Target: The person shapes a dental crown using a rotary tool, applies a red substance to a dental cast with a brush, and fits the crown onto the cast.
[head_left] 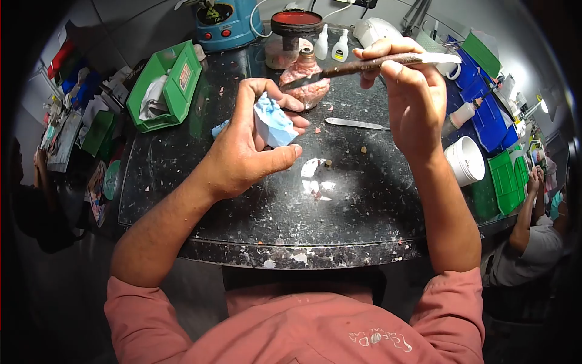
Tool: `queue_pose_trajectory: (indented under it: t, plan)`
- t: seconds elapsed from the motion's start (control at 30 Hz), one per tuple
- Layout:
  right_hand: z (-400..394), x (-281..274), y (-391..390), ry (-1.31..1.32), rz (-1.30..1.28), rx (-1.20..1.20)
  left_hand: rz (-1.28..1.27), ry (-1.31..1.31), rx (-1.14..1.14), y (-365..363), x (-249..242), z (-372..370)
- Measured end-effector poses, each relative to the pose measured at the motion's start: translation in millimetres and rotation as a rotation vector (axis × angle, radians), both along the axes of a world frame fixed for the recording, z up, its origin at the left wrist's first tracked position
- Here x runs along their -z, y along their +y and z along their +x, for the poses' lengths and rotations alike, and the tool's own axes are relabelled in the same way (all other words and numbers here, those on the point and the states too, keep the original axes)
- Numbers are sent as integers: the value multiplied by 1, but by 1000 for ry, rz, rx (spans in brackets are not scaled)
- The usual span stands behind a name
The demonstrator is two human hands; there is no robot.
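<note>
A light blue block with a rough, uneven top [276, 123] rests in my left hand [245, 136], the fingers curled behind it and the thumb along its lower edge. My right hand [412, 91] grips a long tool with a brown handle [370, 64] and a white end at the right. The tool's dark blade points left, just above and beside the left fingers. Behind the hands stands a burner crusted in pink wax [308, 82]. On the black table [254, 224] a flat metal instrument [354, 124] lies between the hands.
A green bin [165, 88] stands at the left, near a blue machine [225, 24]. Two small white bottles [331, 45] and a dark dish of red material [296, 19] are at the back. At the right are a white tub [465, 161] and blue trays [485, 121]. Other people sit at both sides.
</note>
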State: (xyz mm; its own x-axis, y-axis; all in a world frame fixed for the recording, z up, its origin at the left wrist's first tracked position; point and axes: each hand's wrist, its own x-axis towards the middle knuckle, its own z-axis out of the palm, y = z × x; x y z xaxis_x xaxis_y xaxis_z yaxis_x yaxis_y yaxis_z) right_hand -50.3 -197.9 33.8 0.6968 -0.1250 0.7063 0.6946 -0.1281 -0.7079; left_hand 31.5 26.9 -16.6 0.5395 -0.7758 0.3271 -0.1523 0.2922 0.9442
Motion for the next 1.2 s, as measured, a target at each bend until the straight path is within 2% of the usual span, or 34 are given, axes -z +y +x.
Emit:
queue_pose_trajectory:
  t: [0.2, 0.57, 0.63, 0.77, 0.87, 0.97, 1.07, 1.2]
  plan:
    - [-9, -2, 15, -11, -123, -43, 1, 18, 53, 0, 1, -2]
    - [-10, -2, 16, 2, -108, -42, -1, 89, 83, 0, 0, -5]
    - [-7, 1, 10, -42, -133, -150, -13, 88, 88, 0, 0, -4]
    - [-7, 0, 11, -44, -120, -147, -11, 59, 126, 1, -1, -3]
    - [-9, -1, 16, 11, -150, -60, -14, 72, 136, 1, -2, -4]
    - [-8, 1, 15, 13, -115, -45, -11, 63, 136, 1, -1, -3]
    - [-3, 4, 1, 15, -61, -174, -20, 38, 109, 0, 2, -4]
    - [9, 0, -9, -73, 217, -79, -29, 0, 89, -1, -1, -4]
